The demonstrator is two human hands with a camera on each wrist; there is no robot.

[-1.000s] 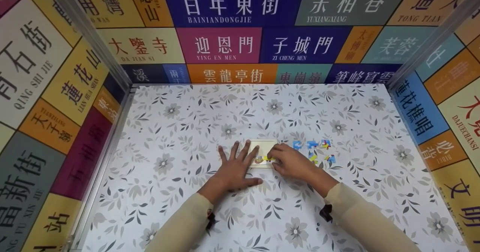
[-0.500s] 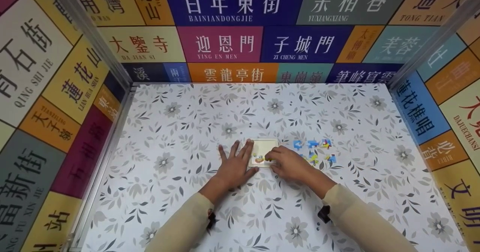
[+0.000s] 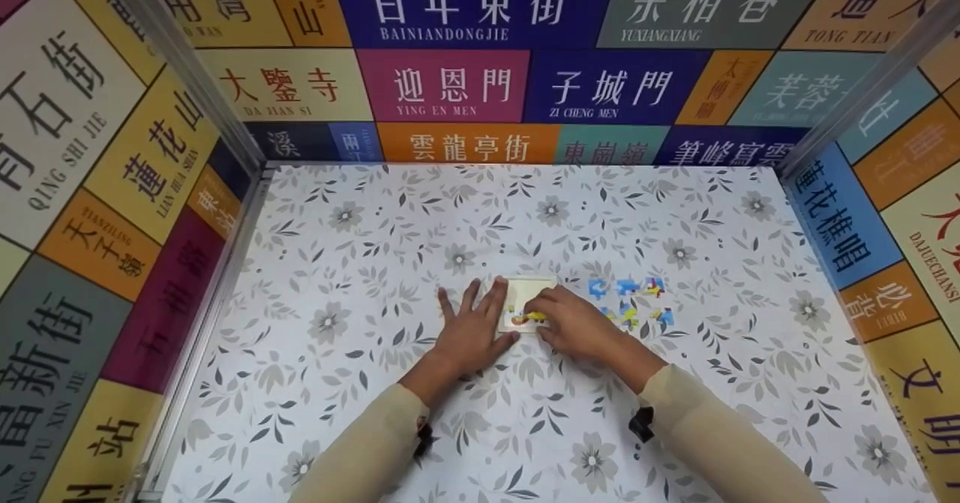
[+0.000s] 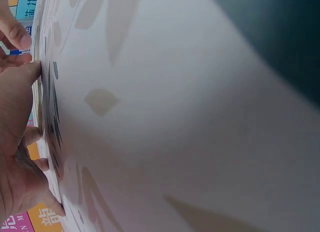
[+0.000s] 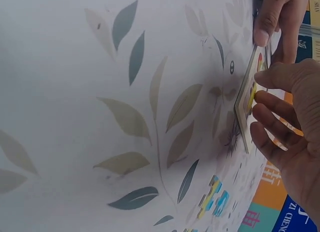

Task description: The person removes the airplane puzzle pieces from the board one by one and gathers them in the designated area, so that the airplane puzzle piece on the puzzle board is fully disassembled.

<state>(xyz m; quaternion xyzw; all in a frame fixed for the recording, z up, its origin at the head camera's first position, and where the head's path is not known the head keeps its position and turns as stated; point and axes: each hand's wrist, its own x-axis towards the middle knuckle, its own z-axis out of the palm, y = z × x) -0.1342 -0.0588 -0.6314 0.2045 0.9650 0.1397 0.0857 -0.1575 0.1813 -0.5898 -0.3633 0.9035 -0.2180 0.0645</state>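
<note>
In the head view, a small cream puzzle tray [image 3: 529, 288] lies flat on the patterned tabletop. My left hand [image 3: 463, 339] lies along its left side, fingers spread and fairly straight, with the thumb at the lower left corner. Over the tray's lower part, my right hand [image 3: 576, 323] pinches a yellow puzzle piece [image 5: 252, 97], seen between thumb and fingertips in the right wrist view. Another colourful puzzle piece [image 3: 517, 319] sits in the tray's lower left corner. The right fingers partly cover the yellow piece.
Several loose blue and yellow puzzle pieces [image 3: 627, 287] lie in two rows right of the tray, the nearest beside the right hand. Panels with large printed characters [image 3: 450, 87] enclose the white floral tabletop [image 3: 405, 211] at the back and both sides.
My left thumb has moved up from the tabletop to the tray's lower left corner. My right hand has shifted slightly left over the tray with the yellow puzzle piece.
</note>
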